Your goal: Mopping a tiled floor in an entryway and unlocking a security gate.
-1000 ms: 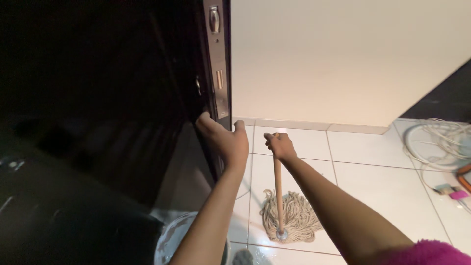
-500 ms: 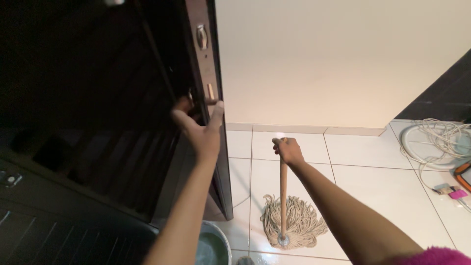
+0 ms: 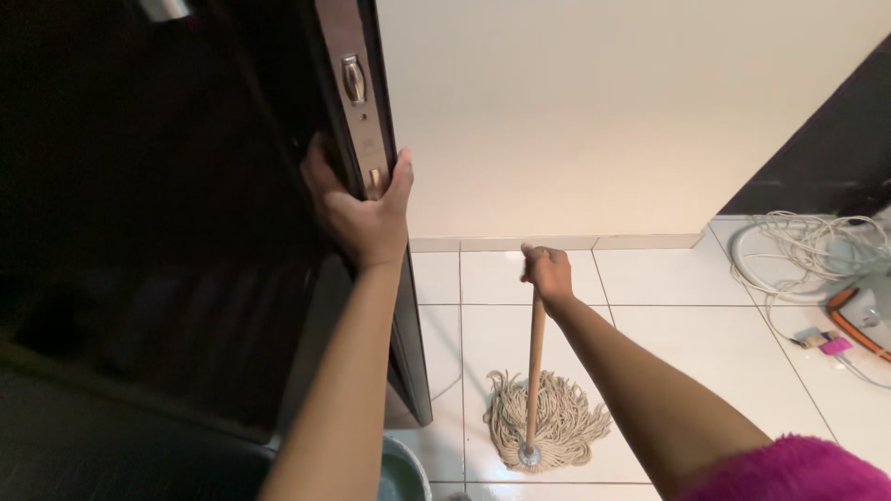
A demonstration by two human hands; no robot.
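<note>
The door (image 3: 371, 278), dark and standing ajar, takes up the left part of the view, its narrow edge turned toward the camera with a metal lock plate (image 3: 357, 102) set into it. Left of that edge everything is dark and little can be made out. The left hand (image 3: 357, 213) grips the door edge just below the lock plate, fingers (image 3: 316, 172) wrapped behind the edge and the thumb pressed on the front face, so the hand is clamped on the door. Below the door's bottom corner, a bucket (image 3: 404, 468) with greenish water shows partly at the lower frame border, close to the left forearm. Right of the door, on the white tiled floor (image 3: 687, 343), stands a mop (image 3: 538, 417): its wooden handle is nearly upright and its pale string head is spread on the tiles near the door's foot. The right hand (image 3: 548, 271) is closed around the top of the handle, fingers curled tight on it. Behind the mop runs a cream wall (image 3: 575, 121). Far right of the door, a coil of white cable (image 3: 798, 255) lies on the floor beside an orange-rimmed object (image 3: 858, 315).
</note>
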